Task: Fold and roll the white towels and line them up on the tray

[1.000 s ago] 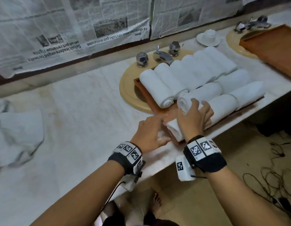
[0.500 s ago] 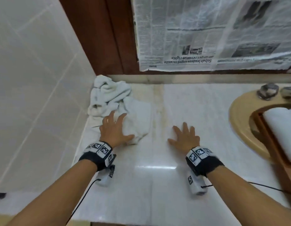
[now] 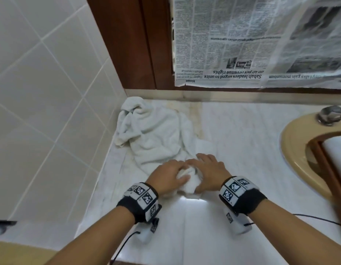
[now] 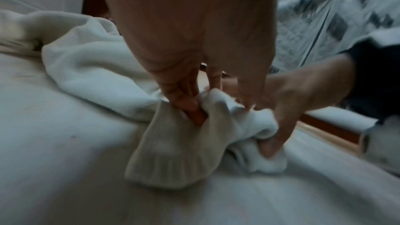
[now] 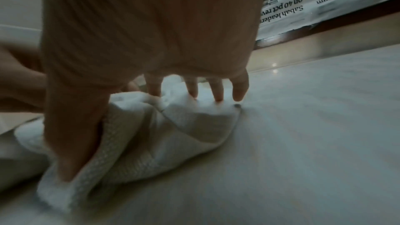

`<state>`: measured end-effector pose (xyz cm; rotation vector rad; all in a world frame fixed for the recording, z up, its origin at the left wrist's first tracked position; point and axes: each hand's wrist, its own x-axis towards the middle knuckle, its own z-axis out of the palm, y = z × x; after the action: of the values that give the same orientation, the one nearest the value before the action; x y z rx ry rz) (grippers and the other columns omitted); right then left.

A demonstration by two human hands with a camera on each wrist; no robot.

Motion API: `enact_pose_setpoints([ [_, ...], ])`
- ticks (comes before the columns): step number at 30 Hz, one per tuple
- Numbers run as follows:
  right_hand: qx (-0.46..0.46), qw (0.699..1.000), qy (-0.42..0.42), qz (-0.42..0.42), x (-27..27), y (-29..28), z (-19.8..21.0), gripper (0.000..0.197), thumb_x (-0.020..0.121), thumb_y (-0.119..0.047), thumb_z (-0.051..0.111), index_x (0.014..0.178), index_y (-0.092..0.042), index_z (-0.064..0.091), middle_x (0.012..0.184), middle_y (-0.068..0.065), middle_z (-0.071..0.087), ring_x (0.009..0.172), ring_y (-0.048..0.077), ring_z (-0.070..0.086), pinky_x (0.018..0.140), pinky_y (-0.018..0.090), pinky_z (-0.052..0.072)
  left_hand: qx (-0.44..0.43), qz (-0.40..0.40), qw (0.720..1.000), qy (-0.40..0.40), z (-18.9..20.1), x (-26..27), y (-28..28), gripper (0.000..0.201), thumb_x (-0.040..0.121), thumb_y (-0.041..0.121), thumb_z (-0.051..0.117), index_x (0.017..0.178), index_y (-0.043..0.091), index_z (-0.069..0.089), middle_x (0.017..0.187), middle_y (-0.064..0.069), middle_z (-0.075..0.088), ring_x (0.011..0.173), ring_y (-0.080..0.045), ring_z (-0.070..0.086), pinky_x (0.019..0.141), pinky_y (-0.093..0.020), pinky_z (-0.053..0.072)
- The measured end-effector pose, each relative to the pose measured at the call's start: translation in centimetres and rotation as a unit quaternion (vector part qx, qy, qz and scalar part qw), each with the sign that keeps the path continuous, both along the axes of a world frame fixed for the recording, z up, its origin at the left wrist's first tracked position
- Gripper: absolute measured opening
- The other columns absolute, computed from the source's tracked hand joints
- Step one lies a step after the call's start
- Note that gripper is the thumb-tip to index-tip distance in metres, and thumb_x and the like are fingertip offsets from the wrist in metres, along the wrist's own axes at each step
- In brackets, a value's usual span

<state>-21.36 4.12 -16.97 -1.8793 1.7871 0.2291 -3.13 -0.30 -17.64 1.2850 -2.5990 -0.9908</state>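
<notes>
Here, both hands meet on one bunched end of a white towel (image 3: pixel 158 138) on the worktop (image 3: pixel 242 131). Left hand (image 3: pixel 168 175) pinches a fold between thumb and fingers (image 4: pixel 190 109); right hand (image 3: pixel 209 172) grips the adjoining bunch, thumb tucked under. Towel crumpled, long axis roughly from the hands away toward the far-left corner by the tiled wall (image 3: pixel 41 92). Tray (image 3: pixel 322 152) with rolled towel (image 3: pixel 336 150) far right, well apart.
</notes>
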Motion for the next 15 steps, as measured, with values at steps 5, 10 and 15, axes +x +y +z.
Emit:
enact_pose_setpoints([
  [5, -0.062, 0.998, -0.011, -0.009, -3.1, 3.4, -0.9, 0.025, 0.08, -0.038, 0.064, 0.092, -0.019, 0.055, 0.092, -0.003, 0.047, 0.1, 0.021, 0.051, 0.069, 0.028, 0.036, -0.144, 0.113, 0.983, 0.001, 1.1, 0.9, -4.3, 0.059, 0.076, 0.058, 0.065, 0.128, 0.033, 0.055, 0.141, 0.003, 0.04, 0.127, -0.025, 0.036, 0.104, -0.042, 0.034],
  [10, 0.007, 0.994, 0.053, -0.094, -7.8, 7.3, 0.4, 0.022, 0.081, -0.043, 0.061, 0.09, -0.024, 0.056, 0.1, -0.003, 0.06, 0.097, 0.018, 0.058, 0.072, 0.026, 0.043, -0.135, 0.016, 0.938, -0.319, 1.3, 2.0, -7.6, 0.072, 0.079, 0.07, 0.054, 0.14, 0.037, 0.036, 0.139, 0.003, 0.049, 0.129, -0.025, 0.04, 0.101, -0.045, 0.029],
  [15, 0.135, 0.973, 0.158, -0.099, -9.9, 6.7, 4.4, 0.026, 0.084, -0.022, 0.054, 0.109, -0.014, 0.056, 0.119, 0.008, 0.059, 0.105, 0.026, 0.06, 0.086, 0.034, 0.051, -0.182, 0.062, 0.976, -0.1, 1.7, 2.4, -5.1, 0.031, 0.095, 0.048, 0.043, 0.103, 0.023, 0.06, 0.098, 0.003, 0.066, 0.098, -0.024, 0.056, 0.087, -0.039, 0.032],
])
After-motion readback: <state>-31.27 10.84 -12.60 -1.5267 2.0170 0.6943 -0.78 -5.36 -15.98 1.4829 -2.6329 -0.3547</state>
